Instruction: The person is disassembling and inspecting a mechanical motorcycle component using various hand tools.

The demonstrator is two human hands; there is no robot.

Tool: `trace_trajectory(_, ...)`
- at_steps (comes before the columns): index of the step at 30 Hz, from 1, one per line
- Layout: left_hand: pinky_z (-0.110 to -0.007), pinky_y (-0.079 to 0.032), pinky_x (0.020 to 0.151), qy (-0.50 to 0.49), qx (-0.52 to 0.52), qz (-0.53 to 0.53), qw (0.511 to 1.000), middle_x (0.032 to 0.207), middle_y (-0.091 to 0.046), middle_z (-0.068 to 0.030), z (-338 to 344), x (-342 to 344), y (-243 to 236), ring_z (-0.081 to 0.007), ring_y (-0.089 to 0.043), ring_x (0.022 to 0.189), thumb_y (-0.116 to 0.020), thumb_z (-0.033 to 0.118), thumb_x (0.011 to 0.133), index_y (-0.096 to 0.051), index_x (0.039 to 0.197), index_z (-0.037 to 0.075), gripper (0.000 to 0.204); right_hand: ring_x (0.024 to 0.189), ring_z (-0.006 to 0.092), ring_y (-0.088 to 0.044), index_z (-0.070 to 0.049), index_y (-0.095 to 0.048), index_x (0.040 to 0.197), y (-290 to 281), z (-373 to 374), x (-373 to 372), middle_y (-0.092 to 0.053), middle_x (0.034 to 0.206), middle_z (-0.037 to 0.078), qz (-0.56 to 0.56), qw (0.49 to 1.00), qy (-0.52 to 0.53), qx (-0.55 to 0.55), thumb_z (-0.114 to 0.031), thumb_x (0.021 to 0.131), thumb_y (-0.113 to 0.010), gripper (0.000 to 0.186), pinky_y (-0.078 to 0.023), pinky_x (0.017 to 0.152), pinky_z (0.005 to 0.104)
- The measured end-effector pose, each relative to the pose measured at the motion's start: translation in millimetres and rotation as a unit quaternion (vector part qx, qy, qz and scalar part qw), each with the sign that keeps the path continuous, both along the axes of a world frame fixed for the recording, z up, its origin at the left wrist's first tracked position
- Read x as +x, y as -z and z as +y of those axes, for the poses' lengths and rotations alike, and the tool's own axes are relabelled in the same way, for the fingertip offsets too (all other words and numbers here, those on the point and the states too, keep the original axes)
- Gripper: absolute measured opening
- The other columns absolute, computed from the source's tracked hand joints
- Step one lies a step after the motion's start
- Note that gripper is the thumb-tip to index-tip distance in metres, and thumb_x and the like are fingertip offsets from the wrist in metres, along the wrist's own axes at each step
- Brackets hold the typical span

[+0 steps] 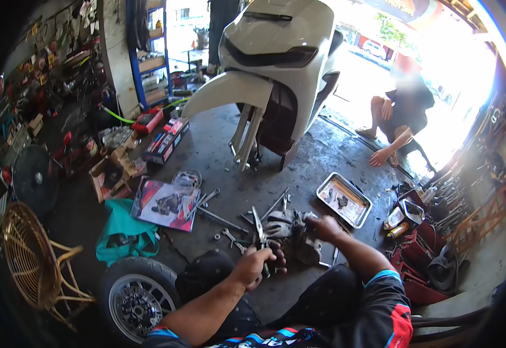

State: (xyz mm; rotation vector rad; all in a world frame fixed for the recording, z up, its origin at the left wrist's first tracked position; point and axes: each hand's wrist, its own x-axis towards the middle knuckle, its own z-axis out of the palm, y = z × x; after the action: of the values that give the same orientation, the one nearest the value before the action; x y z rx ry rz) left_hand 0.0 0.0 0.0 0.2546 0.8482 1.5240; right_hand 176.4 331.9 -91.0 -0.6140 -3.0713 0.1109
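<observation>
My left hand (256,264) is closed on a long silver plier-like tool (258,226) pointing up and away from me, above the floor between my knees. My right hand (322,227) reaches forward with its fingers curled at the grey gloves or rags (279,228) and a metal part (305,252); whatever is in its fingers is hidden. Several wrenches (227,234) and long metal bars (218,218) lie around them. A printed flat package (166,203) lies to the left on a turquoise bag (122,238). A steel tray (363,209) with small parts sits beyond my right hand.
A white scooter (264,58) without its front wheel stands ahead. A loose wheel (137,304) and rattan chair (24,255) are at left, red toolboxes (415,261) at right. A co-worker (406,107) squats at the bright doorway. Boxes (166,139) and clutter line the left side.
</observation>
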Motion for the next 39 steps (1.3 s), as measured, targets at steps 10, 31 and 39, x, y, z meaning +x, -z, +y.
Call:
trace_trajectory(10, -0.03, -0.05, 0.07, -0.165, 0.196, 0.477, 0.841, 0.084, -0.064, -0.0052, -1, 28, -14, -0.0141, -0.061, 0.076, -0.07, 0.012, 0.087, -0.06, 0.109, 0.001, 0.027, 0.083, 0.0086, -0.063, -0.003, -0.065, 0.102, -219, -196, 32, -0.067, 0.093, 0.005, 0.3, 0.923, 0.072, -0.232, -0.005, 0.078, -0.077, 0.027, -0.055, 0.075, 0.0284)
trace_trajectory(31, -0.036, -0.051, 0.072, 0.033, 0.135, 0.733, 0.666, 0.082, -0.068, -0.0158, -26, 23, -105, -0.0292, -0.065, 0.071, -0.071, 0.013, 0.086, -0.065, 0.105, -0.001, 0.024, 0.082, 0.0269, -0.066, -0.011, -0.071, 0.1, -153, -279, 66, -0.065, 0.095, 0.008, 0.364, 0.893, -0.114, -0.241, -0.007, 0.069, -0.08, 0.033, -0.054, 0.071, 0.0379)
trace_trajectory(39, -0.033, -0.05, 0.08, 0.181, 0.186, 0.544, 0.798, 0.096, -0.068, -0.0155, -42, 12, -118, -0.0127, -0.059, 0.086, -0.065, 0.009, 0.085, -0.06, 0.108, -0.004, 0.027, 0.119, 0.033, -0.05, -0.015, -0.075, 0.093, -143, -256, 48, -0.063, 0.111, 0.008, 0.45, 0.831, -0.143, -0.294, -0.017, 0.064, -0.085, 0.031, -0.041, 0.097, 0.0492)
